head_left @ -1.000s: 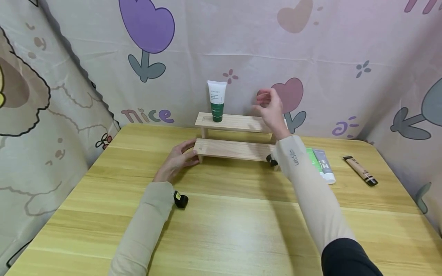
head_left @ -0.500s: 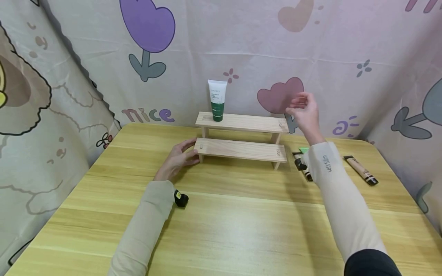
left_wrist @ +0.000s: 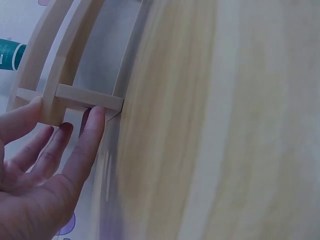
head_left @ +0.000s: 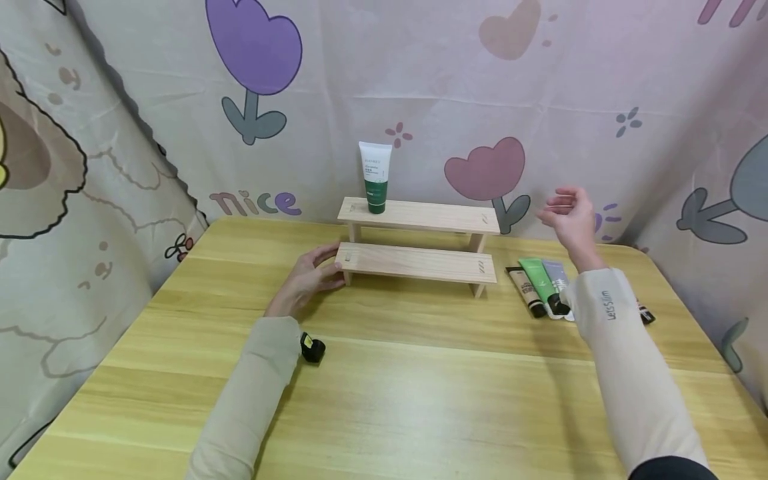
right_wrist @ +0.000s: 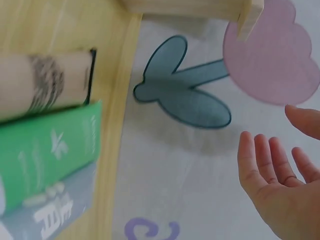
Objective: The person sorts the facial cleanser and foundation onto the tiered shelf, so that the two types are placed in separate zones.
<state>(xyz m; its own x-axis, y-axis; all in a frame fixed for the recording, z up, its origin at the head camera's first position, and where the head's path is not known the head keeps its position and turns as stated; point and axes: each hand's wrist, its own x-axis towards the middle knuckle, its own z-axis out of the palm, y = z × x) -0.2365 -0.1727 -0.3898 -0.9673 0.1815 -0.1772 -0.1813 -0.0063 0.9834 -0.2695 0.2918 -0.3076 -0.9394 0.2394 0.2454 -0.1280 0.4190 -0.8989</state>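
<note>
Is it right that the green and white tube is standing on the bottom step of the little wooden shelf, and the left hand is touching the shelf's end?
Not quite. The green and white tube stands on the top step of the wooden shelf, not the bottom one; the head view shows it. The left hand does touch the shelf's left end.

Below my raised right hand [head_left: 570, 215] I see three tubes [head_left: 542, 287] lying side by side; the wooden two-step shelf [head_left: 418, 240] blocks its left, bare table [head_left: 420, 387] lies nearer me.

Open right hand [right_wrist: 280, 187] above tubes [right_wrist: 47, 150]
</note>
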